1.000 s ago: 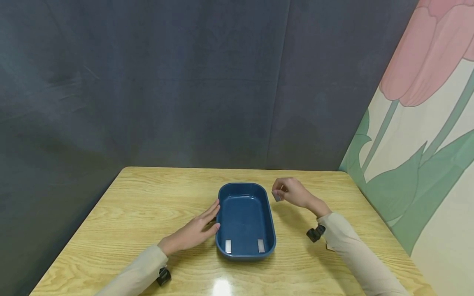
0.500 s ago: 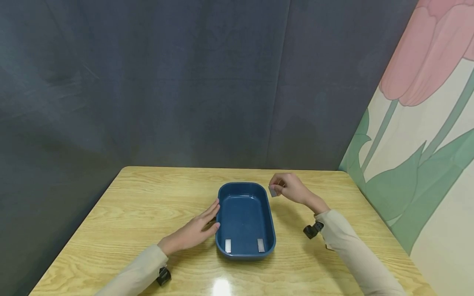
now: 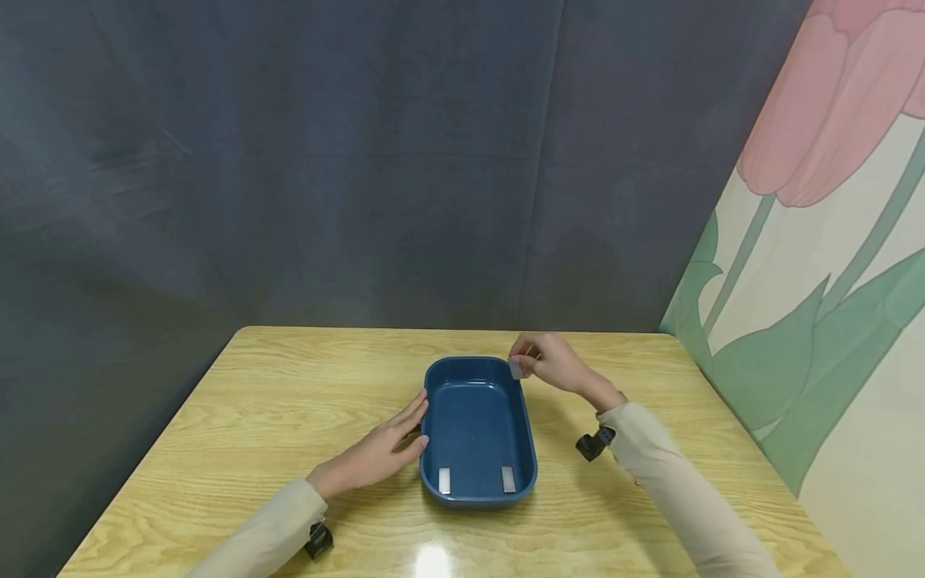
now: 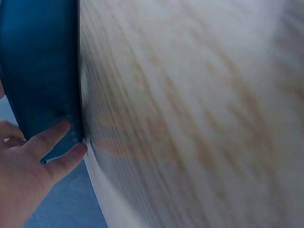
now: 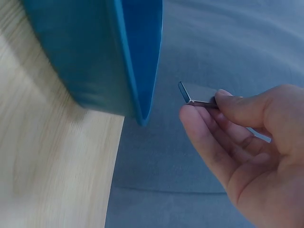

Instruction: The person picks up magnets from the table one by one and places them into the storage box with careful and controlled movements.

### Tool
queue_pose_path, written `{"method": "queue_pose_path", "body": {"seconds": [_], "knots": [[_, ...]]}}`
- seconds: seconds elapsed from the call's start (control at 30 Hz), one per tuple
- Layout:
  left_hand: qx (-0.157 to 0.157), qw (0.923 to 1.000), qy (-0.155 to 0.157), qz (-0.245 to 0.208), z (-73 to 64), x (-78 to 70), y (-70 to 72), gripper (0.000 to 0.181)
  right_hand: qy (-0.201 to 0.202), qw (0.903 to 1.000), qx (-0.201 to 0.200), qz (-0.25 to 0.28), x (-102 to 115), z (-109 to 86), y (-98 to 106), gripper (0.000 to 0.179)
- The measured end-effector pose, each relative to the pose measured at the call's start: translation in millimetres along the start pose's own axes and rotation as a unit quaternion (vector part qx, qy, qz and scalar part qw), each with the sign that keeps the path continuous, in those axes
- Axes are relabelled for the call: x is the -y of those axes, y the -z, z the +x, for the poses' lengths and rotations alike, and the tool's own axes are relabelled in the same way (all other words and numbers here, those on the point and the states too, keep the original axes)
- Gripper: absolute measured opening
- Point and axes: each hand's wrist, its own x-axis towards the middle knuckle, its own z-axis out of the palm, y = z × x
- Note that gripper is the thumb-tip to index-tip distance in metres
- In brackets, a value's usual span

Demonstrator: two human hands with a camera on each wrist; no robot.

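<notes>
A blue rectangular tub (image 3: 474,433) with rounded corners stands in the middle of the table. Against its left wall lie the straight, spread fingers of my left hand (image 3: 372,457); the left wrist view shows fingertips touching the outer wall. At the tub's far right corner my right hand (image 3: 555,363) pinches a small grey metal clip (image 3: 515,368) between thumb and fingers. Seen from the right wrist, this bent metal clip (image 5: 202,92) has a raised lip and is apart from the tub's rim. Two similar metal clips (image 3: 444,481) sit on the tub's near end, left and right.
The wood-grain table (image 3: 325,377) ends at a dark curtain (image 3: 390,160) behind it. A wall with painted tulips (image 3: 802,120) rises on the right. Beneath the right sleeve (image 3: 672,482) a small item peeks out, mostly hidden. Each wrist wears a black camera (image 3: 596,441).
My right hand has moved left and slightly away with the metal clip, from beside the tub to its far right corner. The left hand and tub have stayed in place.
</notes>
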Motion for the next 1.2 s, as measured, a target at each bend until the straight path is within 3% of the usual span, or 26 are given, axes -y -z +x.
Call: {"method": "queue_pose_path", "body": {"seconds": [1.2], "knots": [[-0.001,1.0000,-0.006,-0.003,1.7,2.3,-0.7,0.064,0.004,0.9965,0.053,0.065,26.4,40.2,-37.3,0.007]]}}
